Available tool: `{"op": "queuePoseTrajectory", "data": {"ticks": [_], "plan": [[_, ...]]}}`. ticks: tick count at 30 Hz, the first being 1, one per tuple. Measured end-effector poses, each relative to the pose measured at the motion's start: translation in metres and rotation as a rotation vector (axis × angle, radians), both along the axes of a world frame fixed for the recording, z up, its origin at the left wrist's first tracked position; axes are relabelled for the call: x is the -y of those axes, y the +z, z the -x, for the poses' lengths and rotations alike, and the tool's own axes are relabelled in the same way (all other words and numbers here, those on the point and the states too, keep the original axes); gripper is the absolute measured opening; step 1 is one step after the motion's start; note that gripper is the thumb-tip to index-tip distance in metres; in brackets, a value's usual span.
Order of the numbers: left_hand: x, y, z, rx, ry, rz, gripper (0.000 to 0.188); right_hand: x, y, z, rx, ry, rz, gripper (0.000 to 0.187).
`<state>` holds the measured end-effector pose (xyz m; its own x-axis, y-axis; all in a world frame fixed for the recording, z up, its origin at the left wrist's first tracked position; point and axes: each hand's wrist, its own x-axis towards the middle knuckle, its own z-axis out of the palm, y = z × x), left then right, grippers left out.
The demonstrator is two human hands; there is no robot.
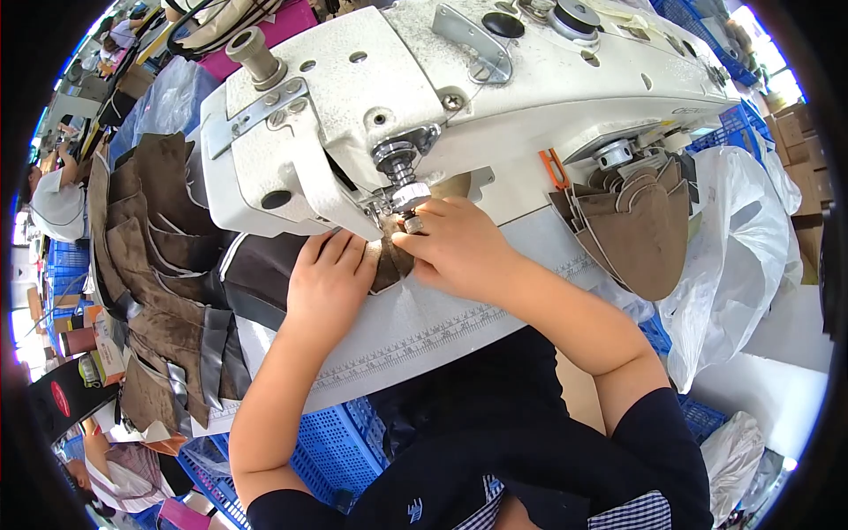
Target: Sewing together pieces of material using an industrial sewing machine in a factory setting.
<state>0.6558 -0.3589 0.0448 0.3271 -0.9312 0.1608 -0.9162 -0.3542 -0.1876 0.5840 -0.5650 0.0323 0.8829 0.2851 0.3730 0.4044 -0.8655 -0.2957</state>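
Note:
Under the needle of a white sewing machine (pixel 344 106) lies a small brown suede-like piece (pixel 390 265). My left hand (pixel 334 276) has its fingers bent down onto the left side of this piece, holding it against the machine bed. Close to the needle, my right hand (pixel 464 252) grips the piece's right side with curled fingers; a ring shows on one finger. Part of the piece is hidden beneath both hands. A dark panel with a pale edge (pixel 265 276) extends left from under my left hand.
Brown layered pieces (pixel 146 291) are heaped at the left. Right of the machine are a stack of rounded brown pieces (pixel 640 234), orange-handled snips (pixel 554 168) and a clear plastic bag (pixel 733 256). A ruler strip (pixel 442 327) runs along the table's near edge, above a blue crate (pixel 340 450).

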Motion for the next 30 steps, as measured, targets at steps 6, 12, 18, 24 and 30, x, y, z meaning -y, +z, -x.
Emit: {"op": "queuePoseTrajectory", "data": {"ticks": [6,12,18,24,30], "plan": [[-0.001,0.014,0.006,-0.256,0.057,0.088,0.040,0.000,-0.009,0.006,0.047,-0.019,-0.110,0.017],[-0.002,-0.004,0.006,-0.198,0.080,0.168,0.037,-0.001,-0.019,0.005,0.079,-0.038,-0.111,0.024],[-0.002,-0.002,0.005,-0.212,0.081,0.168,0.035,-0.006,-0.019,0.004,0.111,-0.041,-0.128,0.028],[-0.002,0.000,0.008,-0.247,0.125,0.146,0.037,-0.006,-0.022,0.005,0.047,-0.036,-0.108,0.026],[0.002,0.001,0.004,-0.290,0.110,0.137,0.038,-0.005,-0.021,0.002,0.052,-0.021,-0.105,0.025]]}}
